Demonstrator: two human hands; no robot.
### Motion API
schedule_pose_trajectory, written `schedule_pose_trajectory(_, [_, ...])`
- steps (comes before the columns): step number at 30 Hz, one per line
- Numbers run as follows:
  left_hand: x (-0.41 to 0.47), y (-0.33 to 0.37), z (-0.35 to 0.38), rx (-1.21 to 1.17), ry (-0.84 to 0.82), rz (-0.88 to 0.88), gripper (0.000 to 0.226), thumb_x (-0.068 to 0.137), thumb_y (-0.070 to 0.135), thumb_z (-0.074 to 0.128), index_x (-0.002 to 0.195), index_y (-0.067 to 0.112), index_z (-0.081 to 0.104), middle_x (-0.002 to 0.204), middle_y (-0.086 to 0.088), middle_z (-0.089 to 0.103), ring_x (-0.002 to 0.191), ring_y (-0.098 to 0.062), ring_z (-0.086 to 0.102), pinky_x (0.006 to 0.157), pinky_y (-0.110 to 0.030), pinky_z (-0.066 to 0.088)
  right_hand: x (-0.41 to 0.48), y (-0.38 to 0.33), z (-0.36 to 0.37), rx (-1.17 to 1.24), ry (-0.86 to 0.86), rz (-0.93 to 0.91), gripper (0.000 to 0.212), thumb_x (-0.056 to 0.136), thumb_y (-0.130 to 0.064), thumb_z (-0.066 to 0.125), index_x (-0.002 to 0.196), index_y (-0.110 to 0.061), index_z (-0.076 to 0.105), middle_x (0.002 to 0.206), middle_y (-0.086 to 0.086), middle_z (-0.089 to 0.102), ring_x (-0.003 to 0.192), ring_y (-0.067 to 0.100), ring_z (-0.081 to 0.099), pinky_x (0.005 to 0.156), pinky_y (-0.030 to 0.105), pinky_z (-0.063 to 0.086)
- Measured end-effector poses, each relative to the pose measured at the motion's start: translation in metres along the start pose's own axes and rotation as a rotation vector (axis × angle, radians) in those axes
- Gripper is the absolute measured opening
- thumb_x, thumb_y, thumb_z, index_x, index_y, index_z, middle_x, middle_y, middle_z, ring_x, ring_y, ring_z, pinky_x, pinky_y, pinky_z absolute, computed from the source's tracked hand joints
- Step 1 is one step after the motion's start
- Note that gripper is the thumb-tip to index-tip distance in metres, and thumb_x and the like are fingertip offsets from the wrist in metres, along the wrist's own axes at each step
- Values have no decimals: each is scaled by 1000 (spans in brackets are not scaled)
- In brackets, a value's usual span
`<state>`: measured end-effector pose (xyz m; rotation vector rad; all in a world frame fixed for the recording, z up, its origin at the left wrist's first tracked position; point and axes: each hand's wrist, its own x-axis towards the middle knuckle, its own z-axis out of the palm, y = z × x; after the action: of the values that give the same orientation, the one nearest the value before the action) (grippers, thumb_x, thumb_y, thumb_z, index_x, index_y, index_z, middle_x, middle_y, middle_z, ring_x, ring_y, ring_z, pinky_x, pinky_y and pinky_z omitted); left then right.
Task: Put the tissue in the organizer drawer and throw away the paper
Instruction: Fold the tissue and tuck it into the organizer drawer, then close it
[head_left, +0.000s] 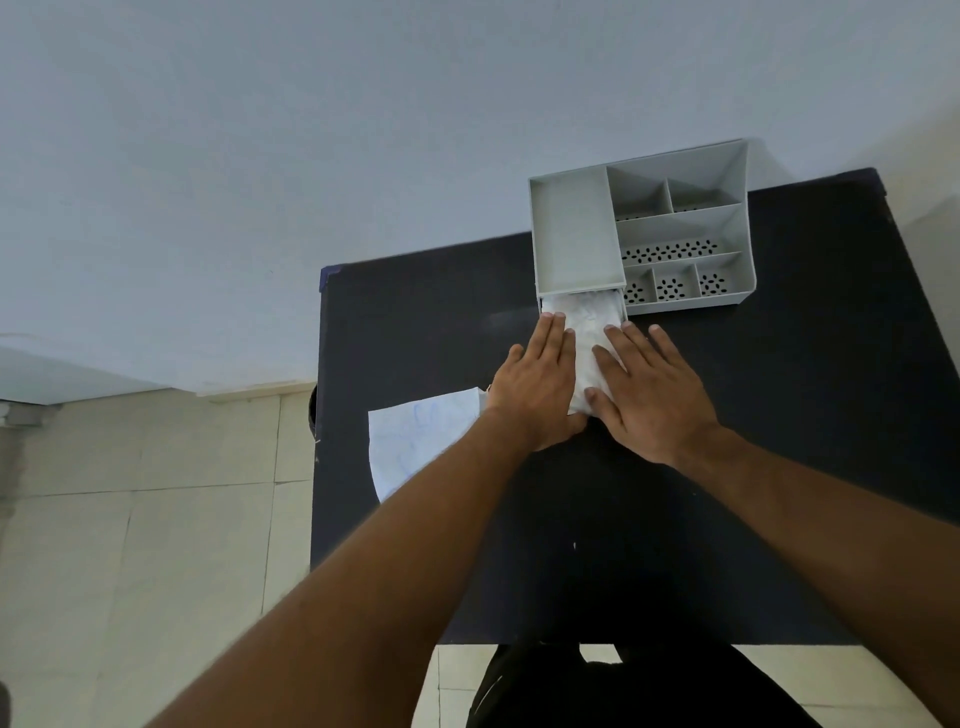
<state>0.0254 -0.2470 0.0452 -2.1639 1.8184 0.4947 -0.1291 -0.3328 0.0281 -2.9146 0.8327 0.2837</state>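
Observation:
A grey organizer (685, 228) stands at the far right of the dark table (779, 519). Its drawer is pulled out toward me below the left tray, and white tissue (587, 332) fills it. My left hand (540, 384) lies flat along the drawer's left side, fingers straight and together. My right hand (654, 389) lies flat on the tissue's right side, fingers spread. Both palms press down; neither hand grasps anything. A white sheet of paper (415, 441) with faint blue scribbles lies on the table left of my left wrist, partly covered by my forearm.
The table stands against a pale wall. Tiled floor (130, 519) shows on the left and in front. A dark round object (312, 410) peeks out beside the table's left edge. My dark clothing (597, 686) is at the bottom.

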Motion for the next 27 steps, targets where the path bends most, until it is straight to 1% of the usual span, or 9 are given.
schedule_pose_trajectory(4, [6,-2,-4,8,-43,28,105,91,68,47,160,5,-1,168,-14,-10,155,-26,-11,123,-47,14,7,2,-2,-25,-7,-26,83,97,-58,8,147,-5,45,157,19,39,149,31,31,124,46,10])
schedule_pose_trajectory(11, [20,-3,-13,97,-75,83,108,88,71,48,160,5,1,169,-13,1,156,-26,-1,123,-47,13,20,6,-1,-53,0,-62,80,99,-52,7,144,-1,48,153,21,44,146,32,36,124,48,15])
schedule_pose_trajectory(16, [22,-2,-13,114,-64,78,110,86,73,49,160,5,4,169,-14,2,156,-27,-1,121,-52,16,23,4,-2,-42,-1,-52,80,97,-54,4,150,-6,40,159,17,36,151,29,27,125,47,8])
schedule_pose_trajectory(18, [17,-2,-8,95,-24,84,108,87,74,46,160,6,6,169,-13,1,156,-27,-2,120,-53,19,16,2,-2,0,51,-10,77,98,-53,9,148,-6,45,158,17,38,150,30,28,125,49,11])
schedule_pose_trajectory(21, [4,-4,-1,-10,69,84,102,88,75,43,160,11,8,169,-9,1,156,-25,-2,118,-52,21,-3,-1,3,111,140,47,65,100,-48,23,145,-8,48,157,18,39,150,32,29,124,50,17])
schedule_pose_trajectory(24, [-14,-2,8,-123,176,67,95,89,72,44,160,17,13,169,-6,6,156,-23,2,116,-51,24,-26,-6,12,192,225,29,59,101,-42,33,146,-7,47,158,19,38,150,34,28,123,51,20])
schedule_pose_trajectory(27, [-30,4,21,-123,236,77,84,92,64,46,158,18,24,169,-6,13,155,-24,7,112,-51,31,-44,-9,21,210,260,-13,56,100,-40,40,146,-8,47,157,18,39,149,33,29,123,51,22])
